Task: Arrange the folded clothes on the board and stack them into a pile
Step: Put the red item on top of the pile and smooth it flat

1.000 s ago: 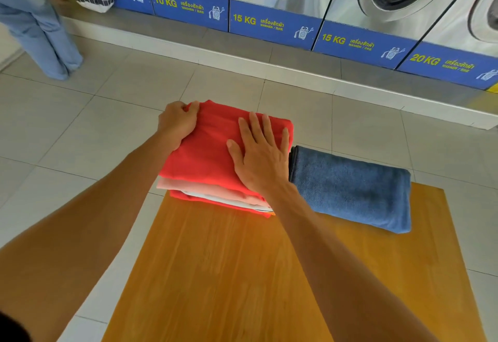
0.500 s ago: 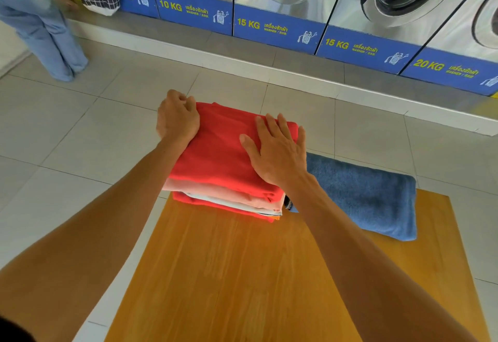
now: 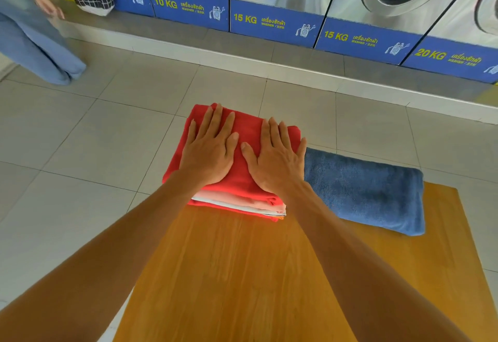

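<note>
The pile of folded clothes (image 3: 237, 199), red on top with pink, white and red layers beneath, sits at the far left corner of the wooden board (image 3: 242, 274). The left hand (image 3: 208, 150) and right hand (image 3: 275, 161) lie flat and spread on it, pressing and gripping nothing. This looks like a settling step. The folded blue towel (image 3: 366, 190) just beside the pile remains unstacked; lifting it on top seems next.

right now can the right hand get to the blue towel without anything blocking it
Probably yes. The right hand lies flat on the red pile, and the blue towel sits right beside it on the board, with nothing on top or between.
</note>
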Available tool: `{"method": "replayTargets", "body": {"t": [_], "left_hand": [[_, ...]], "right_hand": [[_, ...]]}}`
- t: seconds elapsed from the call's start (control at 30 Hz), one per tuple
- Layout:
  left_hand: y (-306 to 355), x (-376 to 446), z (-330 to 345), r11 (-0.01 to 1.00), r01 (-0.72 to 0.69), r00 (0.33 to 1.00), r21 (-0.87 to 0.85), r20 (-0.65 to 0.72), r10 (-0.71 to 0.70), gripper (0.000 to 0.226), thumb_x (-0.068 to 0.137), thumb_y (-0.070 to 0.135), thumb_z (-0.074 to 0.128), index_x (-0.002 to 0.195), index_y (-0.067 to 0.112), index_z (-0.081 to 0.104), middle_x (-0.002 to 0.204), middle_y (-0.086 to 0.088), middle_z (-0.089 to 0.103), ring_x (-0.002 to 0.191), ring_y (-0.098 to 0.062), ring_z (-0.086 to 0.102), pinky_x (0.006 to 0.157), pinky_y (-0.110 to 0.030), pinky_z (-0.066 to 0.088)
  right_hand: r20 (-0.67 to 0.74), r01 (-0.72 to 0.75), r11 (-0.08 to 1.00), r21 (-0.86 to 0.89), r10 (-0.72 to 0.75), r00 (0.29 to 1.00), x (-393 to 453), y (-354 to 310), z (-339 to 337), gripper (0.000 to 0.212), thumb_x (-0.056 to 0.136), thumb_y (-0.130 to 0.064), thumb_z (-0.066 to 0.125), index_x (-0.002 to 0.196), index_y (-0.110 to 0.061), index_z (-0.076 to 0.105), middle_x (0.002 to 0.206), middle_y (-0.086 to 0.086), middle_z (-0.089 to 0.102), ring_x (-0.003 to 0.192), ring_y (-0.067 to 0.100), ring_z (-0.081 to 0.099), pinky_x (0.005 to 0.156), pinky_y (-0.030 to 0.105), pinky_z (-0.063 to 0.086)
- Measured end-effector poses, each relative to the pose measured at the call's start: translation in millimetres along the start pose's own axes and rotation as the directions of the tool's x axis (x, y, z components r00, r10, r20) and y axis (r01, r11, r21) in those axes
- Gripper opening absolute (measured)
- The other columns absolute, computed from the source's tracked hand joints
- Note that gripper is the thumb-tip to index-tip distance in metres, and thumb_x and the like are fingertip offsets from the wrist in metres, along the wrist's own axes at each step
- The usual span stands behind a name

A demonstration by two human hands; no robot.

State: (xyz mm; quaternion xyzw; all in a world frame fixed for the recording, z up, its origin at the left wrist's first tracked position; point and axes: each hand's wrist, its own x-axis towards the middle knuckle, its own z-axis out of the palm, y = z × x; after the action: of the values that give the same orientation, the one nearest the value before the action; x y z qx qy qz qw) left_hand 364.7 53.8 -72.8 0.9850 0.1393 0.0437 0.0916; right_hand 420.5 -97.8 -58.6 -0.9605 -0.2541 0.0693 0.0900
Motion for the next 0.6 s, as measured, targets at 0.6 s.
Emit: {"method": "replayTargets", "body": {"t": [0.6], "left_hand": [[35.8,-2.0,-37.7,0.996,0.082,0.991,0.018,0.100,-0.083,0.061,0.101,0.043,0.015,0.155,0.019,0.002,0.163,-0.011,-0.010,0.150,-0.028,-0.014,0.118,-0.058,-0.005]], "right_hand": [[-0.075,-0.213,0.820,0.531,0.296,0.952,8.9,25.0,-54.4,0.052,0.103,-0.031,0.047,0.152,-0.013,0.038,0.150,0.014,0.046,0.138,0.034,0.042,0.106,0.050,0.044]]}}
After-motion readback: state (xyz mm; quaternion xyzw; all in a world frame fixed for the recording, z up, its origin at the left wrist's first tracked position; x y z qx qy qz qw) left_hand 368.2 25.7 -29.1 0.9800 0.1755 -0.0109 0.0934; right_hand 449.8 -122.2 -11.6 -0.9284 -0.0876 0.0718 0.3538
